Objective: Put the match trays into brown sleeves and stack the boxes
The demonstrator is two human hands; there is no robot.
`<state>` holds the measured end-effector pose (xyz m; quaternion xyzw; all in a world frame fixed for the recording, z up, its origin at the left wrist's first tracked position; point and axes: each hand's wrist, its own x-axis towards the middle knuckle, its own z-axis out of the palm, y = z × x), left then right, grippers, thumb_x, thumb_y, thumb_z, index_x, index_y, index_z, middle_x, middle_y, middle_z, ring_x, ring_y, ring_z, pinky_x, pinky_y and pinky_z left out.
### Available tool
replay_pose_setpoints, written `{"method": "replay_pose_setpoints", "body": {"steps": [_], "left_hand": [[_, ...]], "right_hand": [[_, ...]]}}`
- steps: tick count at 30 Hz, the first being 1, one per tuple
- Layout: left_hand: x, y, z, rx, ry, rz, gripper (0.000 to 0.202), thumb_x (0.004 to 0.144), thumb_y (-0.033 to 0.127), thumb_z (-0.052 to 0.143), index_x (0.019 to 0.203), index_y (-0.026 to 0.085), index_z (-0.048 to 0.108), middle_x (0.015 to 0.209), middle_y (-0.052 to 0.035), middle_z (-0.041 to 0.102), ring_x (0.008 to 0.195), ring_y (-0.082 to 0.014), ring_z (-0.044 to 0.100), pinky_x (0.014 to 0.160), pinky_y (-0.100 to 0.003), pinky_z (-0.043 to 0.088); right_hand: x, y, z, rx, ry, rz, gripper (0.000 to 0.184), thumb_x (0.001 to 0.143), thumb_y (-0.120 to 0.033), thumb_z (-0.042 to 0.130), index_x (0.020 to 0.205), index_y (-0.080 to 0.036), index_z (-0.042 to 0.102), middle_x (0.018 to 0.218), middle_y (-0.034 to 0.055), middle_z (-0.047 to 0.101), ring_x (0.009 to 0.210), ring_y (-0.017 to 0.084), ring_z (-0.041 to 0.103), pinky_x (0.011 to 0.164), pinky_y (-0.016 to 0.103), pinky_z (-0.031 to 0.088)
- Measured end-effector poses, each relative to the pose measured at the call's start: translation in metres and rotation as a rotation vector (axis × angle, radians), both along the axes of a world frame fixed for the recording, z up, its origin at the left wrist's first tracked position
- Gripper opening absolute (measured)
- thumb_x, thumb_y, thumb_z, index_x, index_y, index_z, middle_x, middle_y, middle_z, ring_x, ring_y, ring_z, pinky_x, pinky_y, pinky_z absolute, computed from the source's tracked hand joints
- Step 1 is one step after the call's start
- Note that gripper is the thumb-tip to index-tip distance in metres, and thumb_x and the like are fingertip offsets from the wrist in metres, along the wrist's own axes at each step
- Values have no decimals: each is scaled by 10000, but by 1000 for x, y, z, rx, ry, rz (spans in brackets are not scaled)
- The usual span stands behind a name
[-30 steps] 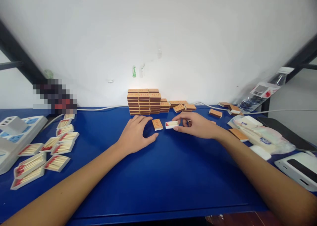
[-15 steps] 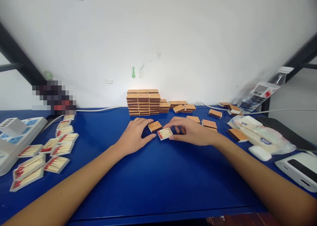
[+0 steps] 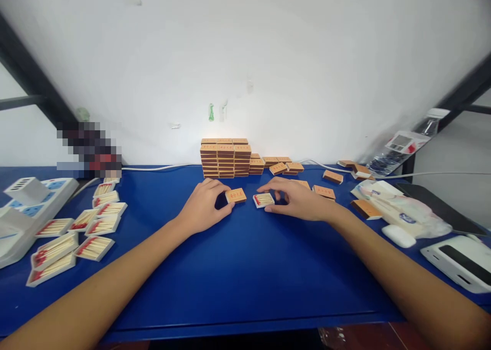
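Observation:
My left hand (image 3: 207, 204) has its thumb and fingers closed on the left end of an orange matchbox cover (image 3: 236, 195), which lies flat on the blue table. Whether anything is inside the cover does not show. Just to its right, a small gap away, is a white matchbox tray (image 3: 264, 201) of red-tipped matches. My right hand (image 3: 293, 199) is around the tray's right end, thumb at the near corner and index finger by the far edge. Behind both hands rises a neat stack of matchboxes (image 3: 225, 158) against the wall.
Several open trays of matches (image 3: 94, 248) lie at left beside a white power strip (image 3: 46, 207). Loose matchboxes (image 3: 324, 192) are scattered behind and right of my right hand. Farther right are a tissue pack (image 3: 406, 212), a plastic bottle (image 3: 406, 143) and a white device (image 3: 460, 263).
The matchbox cover and the tray have moved apart and turned to lie more in line. My left hand has closed on the cover's end. The view has shifted slightly.

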<state>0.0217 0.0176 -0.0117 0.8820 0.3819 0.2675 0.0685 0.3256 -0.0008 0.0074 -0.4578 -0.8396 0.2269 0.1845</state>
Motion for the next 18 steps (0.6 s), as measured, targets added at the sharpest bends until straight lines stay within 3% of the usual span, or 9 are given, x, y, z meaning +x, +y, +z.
{"method": "replay_pose_setpoints", "body": {"steps": [4, 7, 18], "left_hand": [[-12, 0, 3, -28, 13, -43, 280, 949, 382, 673, 1163, 213, 737, 1107, -89, 757, 1082, -294, 654, 973, -480, 530], [-14, 0, 4, -18, 22, -41, 280, 956, 381, 666, 1176, 218, 729, 1113, -88, 754, 1087, -291, 656, 977, -476, 531], [-12, -2, 3, -14, 38, -82, 281, 957, 363, 661, 1199, 231, 718, 1145, -84, 746, 1109, -287, 654, 1005, -479, 532]], "right_hand": [[0, -1, 3, 45, 49, 40, 367, 941, -516, 728, 1219, -281, 774, 1172, 88, 637, 905, 216, 595, 764, 356, 487], [1, -1, 3, 46, 48, 34, 317, 951, -531, 716, 1109, -270, 803, 1156, 88, 652, 888, 213, 599, 755, 357, 489], [-4, -5, 3, 47, 87, 11, 300, 960, -516, 709, 1141, -293, 792, 1110, 78, 672, 870, 212, 602, 735, 357, 498]]}}
